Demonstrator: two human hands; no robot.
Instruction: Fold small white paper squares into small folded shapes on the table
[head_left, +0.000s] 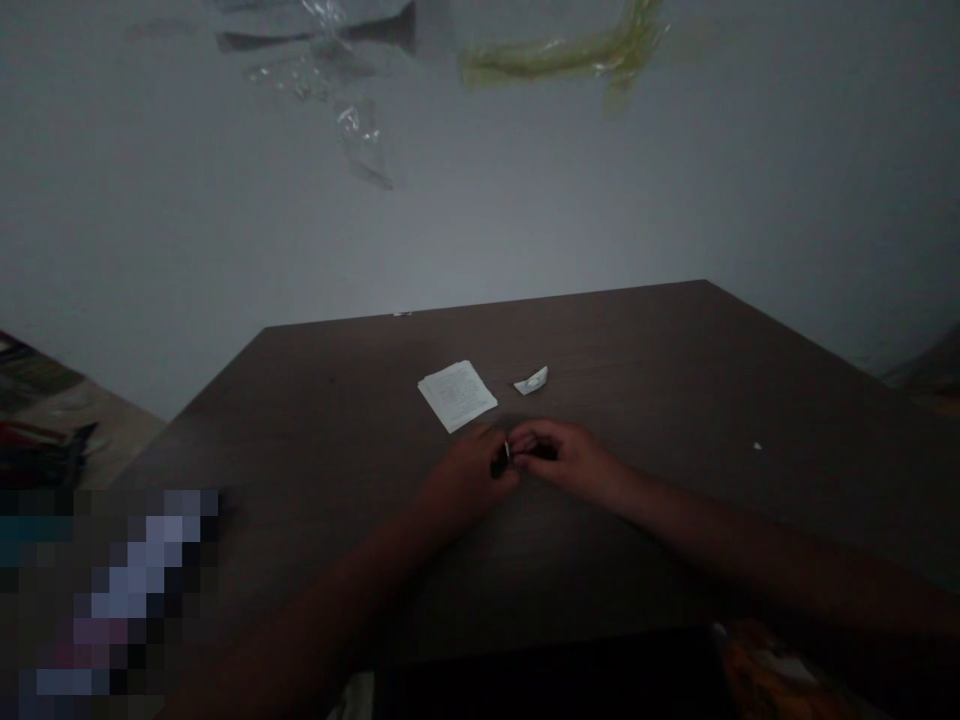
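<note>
My left hand (478, 467) and my right hand (553, 450) meet over the middle of the table. Between their fingertips shows the thin pale edge of a small piece of paper (508, 452); the fingers hide most of it. Both hands are closed on this piece. Just beyond my left hand lies a stack of square printed paper sheets (457, 396), turned at an angle. To the right of the stack, past my right hand, rests a small folded white paper (532, 381) shaped like a little boat.
The brown table (637, 370) stands against a pale wall (525, 220) with clear and yellow tape on it. A white scrap (757, 446) lies on the right side, another (403, 314) at the far edge. A blurred-out pixelated area (127, 590) covers the lower left.
</note>
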